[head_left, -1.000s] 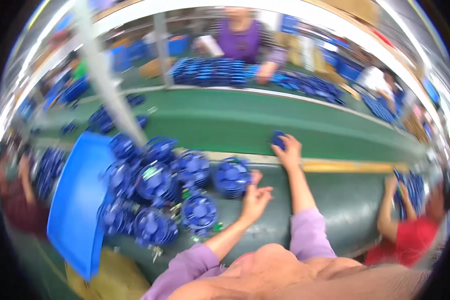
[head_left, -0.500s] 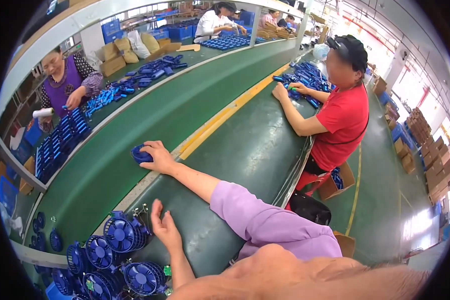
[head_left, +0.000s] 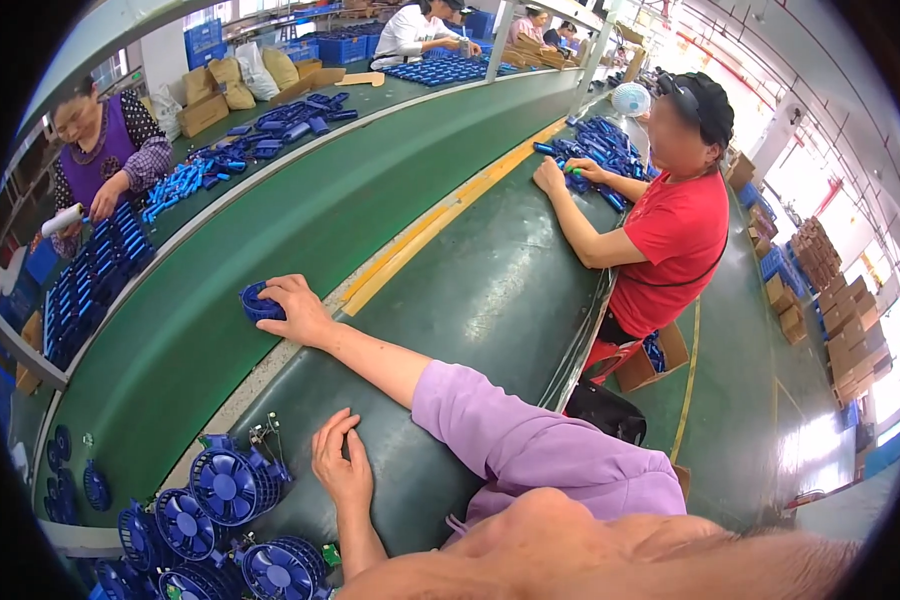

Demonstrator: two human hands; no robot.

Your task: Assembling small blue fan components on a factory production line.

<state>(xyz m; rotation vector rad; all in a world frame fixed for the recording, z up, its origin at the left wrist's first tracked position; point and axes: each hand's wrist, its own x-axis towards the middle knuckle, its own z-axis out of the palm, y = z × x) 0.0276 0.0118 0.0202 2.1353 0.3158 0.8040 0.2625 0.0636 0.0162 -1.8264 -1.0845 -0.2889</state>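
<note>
My right hand (head_left: 298, 312) reaches out over the green conveyor belt and holds a round blue fan part (head_left: 261, 302) at the belt's near edge. Its fingers wrap over the part and hide much of it. Close to my body, my left hand (head_left: 343, 465) hovers over or rests on the dark green worktop (head_left: 450, 290); I cannot tell which. Its fingers are loosely bent and apart, with nothing visible in them. Left of that hand stand several blue fans (head_left: 227, 486) in round cages, some with wires and small green circuit boards showing.
More blue fan parts (head_left: 96, 485) lie on the belt (head_left: 185, 345) at the left. A co-worker in a red shirt (head_left: 675, 235) handles parts by a pile of blue pieces (head_left: 602, 150). Across the belt, another person works at a blue rack (head_left: 95, 280). A metal frame (head_left: 30, 345) borders the far side.
My right hand and the fan part appear slightly further left, while the whole view has also shifted. My left hand's fingers have curled more.
</note>
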